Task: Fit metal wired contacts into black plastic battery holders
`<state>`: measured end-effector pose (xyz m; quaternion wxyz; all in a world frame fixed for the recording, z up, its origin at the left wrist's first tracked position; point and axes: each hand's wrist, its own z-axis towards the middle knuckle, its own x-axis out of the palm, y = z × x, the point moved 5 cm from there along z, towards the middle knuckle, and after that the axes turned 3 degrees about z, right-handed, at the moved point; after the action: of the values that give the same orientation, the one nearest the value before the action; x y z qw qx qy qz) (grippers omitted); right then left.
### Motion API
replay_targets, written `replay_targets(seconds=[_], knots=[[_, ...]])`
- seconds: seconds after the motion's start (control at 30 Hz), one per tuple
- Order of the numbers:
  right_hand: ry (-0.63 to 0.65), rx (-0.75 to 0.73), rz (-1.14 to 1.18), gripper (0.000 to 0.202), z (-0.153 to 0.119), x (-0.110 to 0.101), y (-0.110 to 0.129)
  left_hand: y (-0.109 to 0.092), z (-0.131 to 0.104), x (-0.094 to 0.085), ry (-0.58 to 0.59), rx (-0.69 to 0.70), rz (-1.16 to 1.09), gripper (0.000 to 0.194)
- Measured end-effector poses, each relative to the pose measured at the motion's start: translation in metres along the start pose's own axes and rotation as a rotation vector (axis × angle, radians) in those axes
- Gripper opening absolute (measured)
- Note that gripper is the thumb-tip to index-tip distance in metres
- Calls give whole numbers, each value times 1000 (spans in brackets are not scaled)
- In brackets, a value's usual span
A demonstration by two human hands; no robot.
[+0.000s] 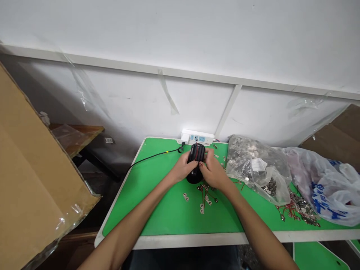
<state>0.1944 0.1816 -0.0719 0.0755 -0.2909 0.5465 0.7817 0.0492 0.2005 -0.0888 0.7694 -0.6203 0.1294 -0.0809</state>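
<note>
A black plastic housing [194,176] with a ribbed, slotted upper part is held just above the green table. A thin red wire [196,152] runs over its front. My left hand [181,167] is closed on its left side, with the thumb on the front. My right hand [212,168] grips the right side, its thumb and fingertip pressed near the wire's end; what the fingertips pinch is too small to make out. Below the hands lie several metal battery contacts [201,209], some with red wires attached.
A white power strip [201,137] with a black cable [152,154] stands against the wall. Clear bags of metal parts [253,161] and a white plastic bag [332,191] lie right, beside a pile of wired contacts [302,210]. A large cardboard box [36,180] rises at left.
</note>
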Motion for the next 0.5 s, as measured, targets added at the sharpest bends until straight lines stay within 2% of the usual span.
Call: replay_targets(seconds=[0.17,0.5], knots=[[20,2,-30,44,-1,4,-1,5,-1,-1,-11,0,42,29],[21,-3,0,29,0,11,-4,3,-3,3,-36,-46,23,22]])
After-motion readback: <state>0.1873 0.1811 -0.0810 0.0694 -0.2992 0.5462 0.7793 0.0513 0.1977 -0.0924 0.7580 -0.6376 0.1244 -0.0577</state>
